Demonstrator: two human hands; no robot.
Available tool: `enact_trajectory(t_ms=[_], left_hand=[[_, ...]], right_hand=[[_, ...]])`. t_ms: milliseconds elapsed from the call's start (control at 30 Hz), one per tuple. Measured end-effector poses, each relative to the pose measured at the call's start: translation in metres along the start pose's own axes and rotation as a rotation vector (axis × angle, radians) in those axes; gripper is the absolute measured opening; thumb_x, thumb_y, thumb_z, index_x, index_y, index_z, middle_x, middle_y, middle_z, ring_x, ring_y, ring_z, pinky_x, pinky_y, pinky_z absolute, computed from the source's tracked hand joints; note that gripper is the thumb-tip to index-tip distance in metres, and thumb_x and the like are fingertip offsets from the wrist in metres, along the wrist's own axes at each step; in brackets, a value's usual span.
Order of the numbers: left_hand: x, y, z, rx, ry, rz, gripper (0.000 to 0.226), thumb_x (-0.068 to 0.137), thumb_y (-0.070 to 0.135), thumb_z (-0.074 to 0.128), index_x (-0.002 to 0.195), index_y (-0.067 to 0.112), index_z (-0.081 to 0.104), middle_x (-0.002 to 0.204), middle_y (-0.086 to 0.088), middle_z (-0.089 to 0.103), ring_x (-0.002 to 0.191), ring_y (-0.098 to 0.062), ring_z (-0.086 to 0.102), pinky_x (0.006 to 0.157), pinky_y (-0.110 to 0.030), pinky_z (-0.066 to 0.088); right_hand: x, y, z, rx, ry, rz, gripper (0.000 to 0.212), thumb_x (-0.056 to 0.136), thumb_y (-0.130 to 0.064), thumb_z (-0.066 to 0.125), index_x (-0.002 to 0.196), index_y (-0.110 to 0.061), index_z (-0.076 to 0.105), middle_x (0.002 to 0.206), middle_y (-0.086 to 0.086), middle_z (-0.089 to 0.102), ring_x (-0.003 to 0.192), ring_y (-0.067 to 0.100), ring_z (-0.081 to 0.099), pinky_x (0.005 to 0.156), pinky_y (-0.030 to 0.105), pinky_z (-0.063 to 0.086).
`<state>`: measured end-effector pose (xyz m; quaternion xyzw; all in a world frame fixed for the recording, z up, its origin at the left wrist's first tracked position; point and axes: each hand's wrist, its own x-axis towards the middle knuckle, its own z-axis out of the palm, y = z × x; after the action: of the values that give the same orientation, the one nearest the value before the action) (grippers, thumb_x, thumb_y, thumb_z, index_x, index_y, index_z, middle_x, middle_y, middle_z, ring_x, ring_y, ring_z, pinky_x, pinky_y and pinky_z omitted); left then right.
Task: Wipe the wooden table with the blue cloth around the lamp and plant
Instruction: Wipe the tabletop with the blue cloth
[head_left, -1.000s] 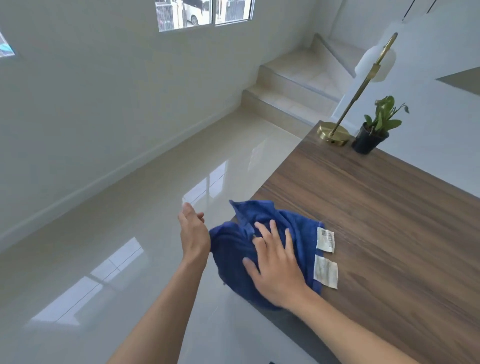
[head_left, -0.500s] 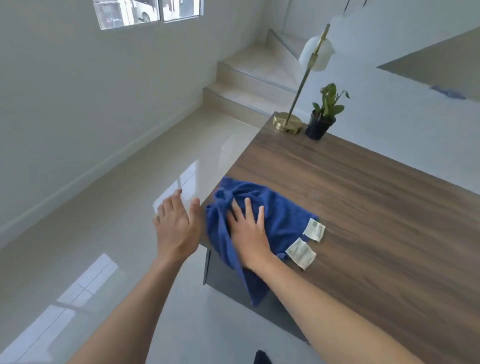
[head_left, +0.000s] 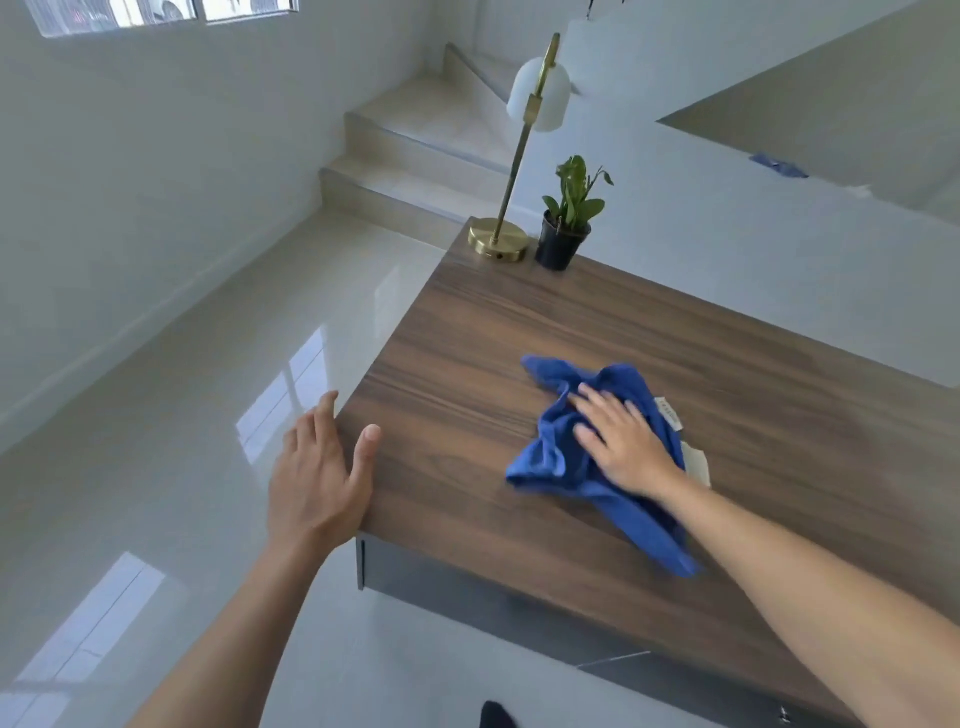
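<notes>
Right hand (head_left: 628, 452) flat, fingers spread, pressing blue cloth (head_left: 540, 460), well short of lamp (head_left: 497, 243). Left hand (head_left: 317, 483) slack, fingers straight, at tabletop (head_left: 467, 338) edge. Keep pressure even, sweep toward lamp, skirt plant (head_left: 569, 218).

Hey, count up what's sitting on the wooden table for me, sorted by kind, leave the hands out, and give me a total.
Blue cloth: 1
Lamp: 1
Potted plant: 1
Total: 3 things on the wooden table
</notes>
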<state>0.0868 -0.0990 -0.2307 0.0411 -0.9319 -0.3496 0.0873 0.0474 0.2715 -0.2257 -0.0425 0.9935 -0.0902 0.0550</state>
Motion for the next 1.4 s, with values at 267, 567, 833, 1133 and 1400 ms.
enact_trajectory(t_ms=[267, 567, 833, 1133, 1400], left_hand=[[-0.002, 0.004, 0.004, -0.023, 0.055, 0.014, 0.08, 0.083, 0.072, 0.018, 0.149, 0.026, 0.018, 0.144, -0.003, 0.04, 0.124, -0.031, 0.048, 0.082, -0.047, 0.045], [0.002, 0.008, -0.006, -0.338, 0.026, -0.132, 0.074, 0.083, 0.072, 0.013, 0.147, 0.036, 0.021, 0.14, 0.002, 0.049, 0.12, -0.022, 0.054, 0.095, -0.045, 0.041], [0.002, -0.026, -0.046, -1.238, 0.009, -0.609, 0.079, 0.09, 0.073, 0.007, 0.153, 0.027, 0.016, 0.136, -0.02, 0.052, 0.125, -0.032, 0.053, 0.108, -0.043, 0.038], [-0.002, -0.051, -0.062, -1.074, 0.122, -0.668, 0.075, 0.092, 0.069, 0.004, 0.153, 0.027, 0.018, 0.144, -0.014, 0.047, 0.132, -0.026, 0.044, 0.115, -0.049, 0.027], [0.01, -0.04, -0.063, -1.011, 0.124, -0.628, 0.072, 0.094, 0.068, 0.008, 0.151, 0.027, 0.024, 0.142, -0.012, 0.049, 0.131, -0.025, 0.045, 0.114, -0.049, 0.03]], right_hand=[[0.063, -0.093, 0.014, 0.052, -0.012, 0.356, 0.075, 0.095, -0.064, 0.016, 0.155, -0.021, 0.012, 0.164, 0.004, 0.001, 0.149, 0.035, -0.007, 0.117, 0.059, -0.006], [-0.097, -0.042, 0.012, -0.049, -0.083, -0.258, 0.065, 0.091, -0.066, 0.028, 0.15, -0.038, 0.024, 0.16, -0.019, 0.009, 0.15, 0.009, -0.002, 0.12, 0.032, -0.005], [0.04, -0.066, 0.002, -0.017, -0.051, 0.469, 0.064, 0.096, -0.063, 0.019, 0.154, -0.038, 0.005, 0.164, -0.007, -0.006, 0.149, 0.032, -0.011, 0.115, 0.062, -0.004], [-0.028, -0.282, 0.056, -0.1, -0.027, -0.142, 0.075, 0.09, -0.073, 0.01, 0.154, -0.035, 0.0, 0.164, -0.005, -0.008, 0.148, 0.035, -0.017, 0.113, 0.063, -0.013], [0.015, -0.27, 0.043, -0.018, -0.149, -0.012, 0.093, 0.081, -0.084, 0.02, 0.155, -0.03, 0.004, 0.163, 0.001, -0.012, 0.145, 0.039, -0.024, 0.108, 0.068, -0.016]])
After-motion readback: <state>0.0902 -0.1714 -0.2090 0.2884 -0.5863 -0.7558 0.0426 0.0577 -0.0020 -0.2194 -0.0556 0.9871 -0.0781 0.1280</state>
